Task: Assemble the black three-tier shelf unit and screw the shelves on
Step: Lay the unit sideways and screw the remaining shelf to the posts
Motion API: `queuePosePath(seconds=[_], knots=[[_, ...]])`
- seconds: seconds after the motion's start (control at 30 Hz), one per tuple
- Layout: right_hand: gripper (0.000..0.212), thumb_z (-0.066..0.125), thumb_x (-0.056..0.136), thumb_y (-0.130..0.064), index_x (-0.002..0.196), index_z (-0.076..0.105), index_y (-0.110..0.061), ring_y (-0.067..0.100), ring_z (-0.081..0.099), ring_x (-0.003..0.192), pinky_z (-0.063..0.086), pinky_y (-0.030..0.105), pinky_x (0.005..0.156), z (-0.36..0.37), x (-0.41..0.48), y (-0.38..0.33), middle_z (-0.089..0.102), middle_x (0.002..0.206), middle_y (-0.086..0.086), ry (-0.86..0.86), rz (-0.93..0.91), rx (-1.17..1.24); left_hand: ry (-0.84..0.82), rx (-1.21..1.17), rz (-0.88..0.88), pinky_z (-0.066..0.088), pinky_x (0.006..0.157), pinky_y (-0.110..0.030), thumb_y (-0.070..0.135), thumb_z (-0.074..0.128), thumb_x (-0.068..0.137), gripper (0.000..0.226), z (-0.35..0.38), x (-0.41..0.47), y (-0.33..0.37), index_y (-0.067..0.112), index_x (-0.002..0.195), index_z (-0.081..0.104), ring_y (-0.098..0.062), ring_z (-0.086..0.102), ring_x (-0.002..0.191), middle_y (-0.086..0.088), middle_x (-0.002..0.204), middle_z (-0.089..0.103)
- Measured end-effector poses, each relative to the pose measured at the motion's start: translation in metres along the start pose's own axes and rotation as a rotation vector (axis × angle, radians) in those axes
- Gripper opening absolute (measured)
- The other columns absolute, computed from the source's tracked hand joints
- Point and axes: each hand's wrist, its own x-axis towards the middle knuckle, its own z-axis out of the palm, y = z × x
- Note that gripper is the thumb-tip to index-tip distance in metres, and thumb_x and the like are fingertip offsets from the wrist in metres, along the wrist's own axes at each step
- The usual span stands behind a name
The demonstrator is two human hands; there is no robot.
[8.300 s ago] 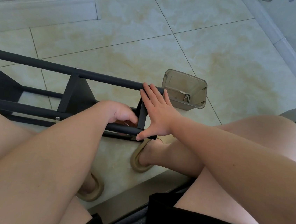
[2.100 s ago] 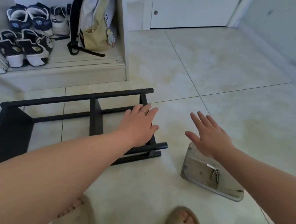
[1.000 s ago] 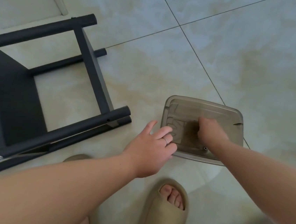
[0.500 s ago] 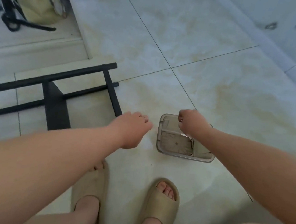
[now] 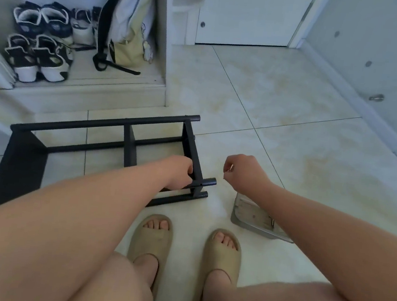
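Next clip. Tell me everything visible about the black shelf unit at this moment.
The black shelf unit lies on its side on the tiled floor. It looks like matte black metal: long round tubes joined by flat panels, a broad one at the left end, one mid-length and one near the right end. Tube ends stick out past the right panel. The left hand grips it at the near right corner; the right hand, pinching a small screw, is apart from it.

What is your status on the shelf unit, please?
Left hand grips near rail of shelf frame. Right hand pinches small screw, apart from frame. Frame on its side on floor. Clear tray right of frame, not blocking.
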Motion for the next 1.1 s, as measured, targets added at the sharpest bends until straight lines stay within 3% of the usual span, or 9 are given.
queuePosePath(seconds=[0.13,0.33,0.4,0.63,0.7,0.8,0.97,1.1], knots=[[0.017,0.055,0.092,-0.011,0.099,0.069,-0.017,0.023,0.061,0.084,0.043,0.028,0.066,0.027,0.014,-0.003,0.066,0.101,0.004,-0.061,-0.038,-0.043,0.022,-0.217,-0.11,0.045,0.099,-0.034,0.025,0.055,0.098,0.034,0.008,0.026,-0.025,0.016,0.13,0.058,-0.025,0.056,0.117,-0.005,0.131,0.059],[0.01,0.058,0.096,-0.017,0.1,0.068,-0.017,0.025,0.065,0.085,0.053,0.034,0.073,0.066,0.034,0.008,0.068,0.093,0.003,-0.184,-0.09,0.021,0.031,-0.419,-0.284,0.045,0.094,-0.033,0.026,0.053,0.1,0.037,0.037,0.085,-0.059,0.003,0.127,0.061,-0.031,0.057,0.116,-0.012,0.129,0.061],[0.004,0.061,0.097,-0.019,0.096,0.063,-0.016,0.026,0.067,0.082,0.056,0.038,0.073,0.077,0.038,0.014,0.069,0.089,0.006,-0.199,-0.065,0.078,0.004,-0.458,-0.281,0.044,0.089,-0.032,0.028,0.049,0.101,0.033,0.054,0.1,-0.06,0.002,0.116,0.064,-0.03,0.057,0.106,-0.012,0.118,0.062],[0.018,0.065,0.095,-0.017,0.081,0.054,-0.021,0.026,0.065,0.075,0.049,0.031,0.058,0.105,0.05,0.032,0.071,0.077,0.003,-0.106,0.016,0.303,-0.05,-0.537,-0.156,0.042,0.065,-0.031,0.049,0.048,0.097,0.044,0.091,0.14,-0.056,0.012,0.08,0.063,-0.023,0.06,0.065,-0.001,0.064,0.063],[0.022,0.067,0.093,-0.016,0.078,0.054,-0.023,0.026,0.068,0.076,0.054,0.036,0.064,0.111,0.052,0.034,0.071,0.073,0.001,-0.091,0.043,0.38,-0.106,-0.666,-0.12,0.051,0.062,-0.03,0.045,0.05,0.098,0.039,0.094,0.149,-0.054,0.011,0.08,0.06,-0.019,0.071,0.063,-0.006,0.071,0.072],[0.02,0.068,0.091,-0.014,0.078,0.056,-0.022,0.024,0.069,0.076,0.056,0.041,0.069,0.121,0.052,0.037,0.07,0.071,0.001,-0.052,0.047,0.453,-0.141,-0.77,-0.125,0.054,0.055,-0.028,0.038,0.054,0.099,0.029,0.097,0.157,-0.053,0.015,0.082,0.058,-0.02,0.074,0.064,-0.008,0.082,0.069],[0.02,0.07,0.091,-0.014,0.079,0.057,-0.022,0.023,0.069,0.074,0.055,0.037,0.067,0.136,0.044,0.044,0.07,0.071,0.003,0.016,0.05,0.594,-0.119,-0.757,-0.112,0.051,0.047,-0.023,0.036,0.055,0.099,0.031,0.102,0.16,-0.054,0.007,0.094,0.065,-0.018,0.067,0.053,-0.015,0.084,0.071],[0.017,0.071,0.091,-0.014,0.081,0.058,-0.019,0.022,0.068,0.073,0.055,0.035,0.068,0.15,0.036,0.048,0.069,0.071,0.002,0.086,0.067,0.683,-0.081,-0.754,-0.092,0.052,0.046,-0.023,0.037,0.056,0.098,0.03,0.103,0.16,-0.054,0.012,0.086,0.066,-0.017,0.067,0.052,-0.009,0.072,0.07]])
